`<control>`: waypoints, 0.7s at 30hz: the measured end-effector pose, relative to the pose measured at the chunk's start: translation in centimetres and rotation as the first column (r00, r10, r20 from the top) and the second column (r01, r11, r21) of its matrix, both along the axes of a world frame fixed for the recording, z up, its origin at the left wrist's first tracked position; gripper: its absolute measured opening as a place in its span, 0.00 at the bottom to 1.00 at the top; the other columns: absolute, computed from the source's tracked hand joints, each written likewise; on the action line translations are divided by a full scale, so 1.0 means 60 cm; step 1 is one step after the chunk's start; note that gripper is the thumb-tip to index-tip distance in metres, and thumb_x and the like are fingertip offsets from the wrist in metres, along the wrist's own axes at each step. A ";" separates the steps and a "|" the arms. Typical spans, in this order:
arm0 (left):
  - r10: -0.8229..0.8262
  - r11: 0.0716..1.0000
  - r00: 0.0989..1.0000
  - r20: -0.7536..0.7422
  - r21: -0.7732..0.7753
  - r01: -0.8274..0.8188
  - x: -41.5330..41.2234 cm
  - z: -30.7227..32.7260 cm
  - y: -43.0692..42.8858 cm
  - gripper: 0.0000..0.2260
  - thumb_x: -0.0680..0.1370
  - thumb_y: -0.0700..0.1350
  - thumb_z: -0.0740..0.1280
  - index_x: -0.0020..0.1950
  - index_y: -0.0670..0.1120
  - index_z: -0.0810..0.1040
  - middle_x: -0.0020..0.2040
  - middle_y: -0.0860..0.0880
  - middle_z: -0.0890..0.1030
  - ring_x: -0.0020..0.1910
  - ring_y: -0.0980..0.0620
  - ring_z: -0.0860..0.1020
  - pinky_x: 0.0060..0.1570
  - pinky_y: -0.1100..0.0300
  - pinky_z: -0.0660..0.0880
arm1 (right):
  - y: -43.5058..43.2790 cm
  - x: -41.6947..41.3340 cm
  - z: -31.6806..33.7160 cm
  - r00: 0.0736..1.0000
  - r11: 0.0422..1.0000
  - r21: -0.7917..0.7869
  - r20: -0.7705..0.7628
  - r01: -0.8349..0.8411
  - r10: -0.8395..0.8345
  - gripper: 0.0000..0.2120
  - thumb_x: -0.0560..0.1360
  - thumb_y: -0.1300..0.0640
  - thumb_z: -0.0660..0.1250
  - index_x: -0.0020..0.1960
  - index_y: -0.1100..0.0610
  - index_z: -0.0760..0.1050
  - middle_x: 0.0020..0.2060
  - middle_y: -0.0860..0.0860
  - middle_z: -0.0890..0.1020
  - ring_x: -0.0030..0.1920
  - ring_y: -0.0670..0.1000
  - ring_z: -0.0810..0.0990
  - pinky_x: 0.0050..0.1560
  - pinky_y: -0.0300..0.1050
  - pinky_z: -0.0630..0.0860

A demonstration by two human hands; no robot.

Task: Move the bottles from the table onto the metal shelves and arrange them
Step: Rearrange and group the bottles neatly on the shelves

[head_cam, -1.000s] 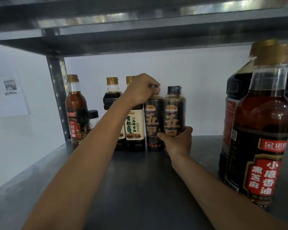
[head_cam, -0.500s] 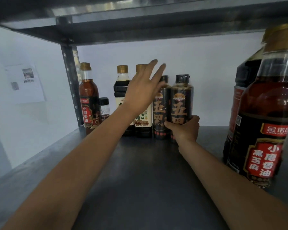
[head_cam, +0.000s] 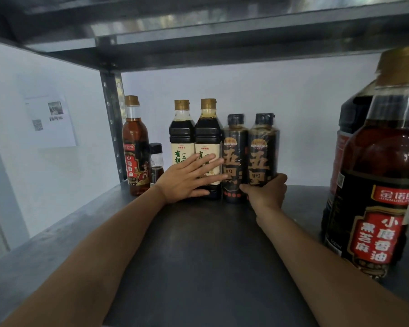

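Head view shows our left hand (head_cam: 187,179) spread flat, fingers apart, against the two cream-labelled bottles (head_cam: 195,147), while our right hand (head_cam: 266,194) wraps the base of the rightmost black bottle (head_cam: 263,149). All stand upright in a tight row at the back of the metal shelf (head_cam: 198,256). Pushing low could tip these tall bottles, and one leaning neighbour might topple the small jar (head_cam: 156,161) or the red-labelled bottle (head_cam: 135,147) beside it.
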State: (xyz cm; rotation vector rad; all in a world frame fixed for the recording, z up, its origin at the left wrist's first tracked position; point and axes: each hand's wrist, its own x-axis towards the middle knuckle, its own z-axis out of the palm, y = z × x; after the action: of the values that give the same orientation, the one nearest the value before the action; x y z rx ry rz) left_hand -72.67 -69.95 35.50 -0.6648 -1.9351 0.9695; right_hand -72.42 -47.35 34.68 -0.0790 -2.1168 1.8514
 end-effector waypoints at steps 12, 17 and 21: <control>-0.042 0.997 0.997 -0.064 -0.068 0.037 0.015 -0.005 0.012 0.26 0.82 0.60 0.46 0.78 0.53 0.46 0.78 0.47 0.43 0.77 0.46 0.43 0.74 0.48 0.46 | 0.000 0.002 -0.006 1.000 1.000 -0.021 -0.023 0.016 -0.017 0.32 0.63 0.65 0.76 0.61 0.58 0.64 0.62 0.56 0.69 0.62 0.57 0.72 0.60 0.56 0.74; 0.025 0.997 0.998 -0.063 -0.075 -0.030 0.022 -0.006 0.033 0.27 0.82 0.60 0.45 0.78 0.51 0.47 0.78 0.48 0.46 0.77 0.46 0.45 0.74 0.49 0.47 | -0.004 -0.011 -0.012 0.998 1.000 0.006 -0.052 0.028 -0.028 0.31 0.63 0.63 0.76 0.60 0.57 0.64 0.61 0.55 0.71 0.61 0.58 0.73 0.61 0.58 0.73; 0.074 0.994 0.995 -0.060 -0.072 -0.078 0.035 -0.002 0.043 0.27 0.81 0.60 0.47 0.78 0.51 0.48 0.78 0.47 0.48 0.77 0.46 0.46 0.74 0.48 0.48 | -0.006 -0.012 -0.014 0.999 1.000 -0.018 -0.046 0.017 -0.018 0.33 0.64 0.62 0.76 0.64 0.57 0.63 0.62 0.55 0.71 0.63 0.59 0.73 0.63 0.59 0.71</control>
State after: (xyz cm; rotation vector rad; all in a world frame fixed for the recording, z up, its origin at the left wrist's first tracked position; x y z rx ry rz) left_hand -70.59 -67.37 35.38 -0.6025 -1.8938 1.1007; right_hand -73.12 -47.70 33.84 -0.0581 -2.0628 1.8442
